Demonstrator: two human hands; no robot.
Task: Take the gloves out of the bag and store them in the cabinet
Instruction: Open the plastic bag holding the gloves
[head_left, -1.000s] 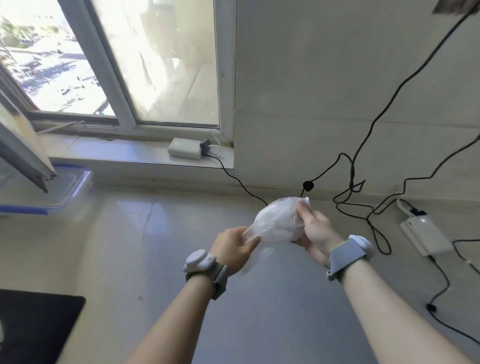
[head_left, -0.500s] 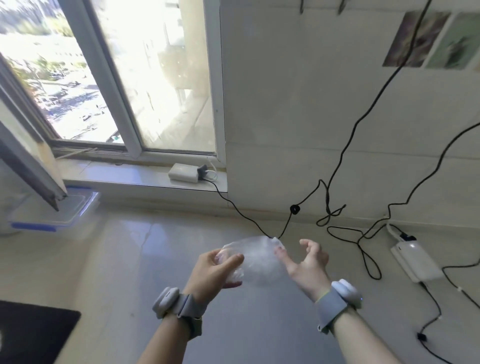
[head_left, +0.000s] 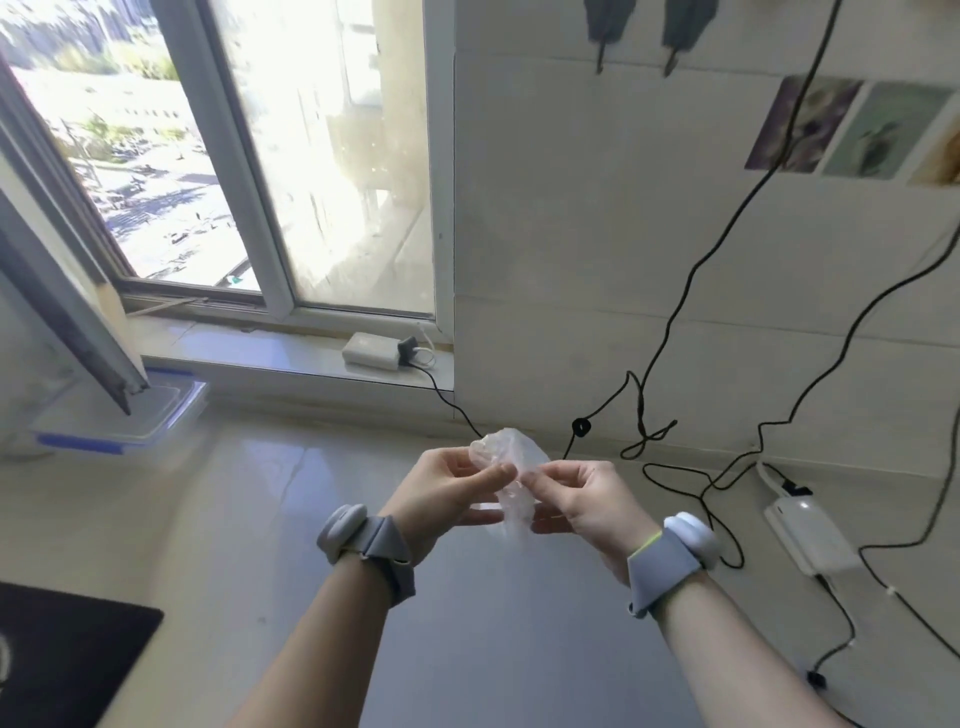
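Note:
A crumpled clear plastic bag (head_left: 511, 457) hangs above the pale counter, pinched from both sides. My left hand (head_left: 447, 493) grips its left part with thumb and fingers. My right hand (head_left: 576, 499) pinches its right part with thumb and forefinger. The two hands nearly touch at the fingertips. The bag is thin and see-through; I cannot make out separate gloves inside it. No cabinet is in view. Both wrists wear grey straps with white pods.
Black cables (head_left: 654, 431) trail over the counter and up the wall. A white power bank (head_left: 808, 535) lies at right, a white charger (head_left: 371, 351) on the sill. A lidded plastic box (head_left: 119, 421) sits at left under the open window sash (head_left: 67, 312). A black mat (head_left: 62, 660) lies at bottom left.
My right hand, open half a second ago, has closed on the bag again. Both hands have come together and the bag is bunched smaller. The view has tilted upward.

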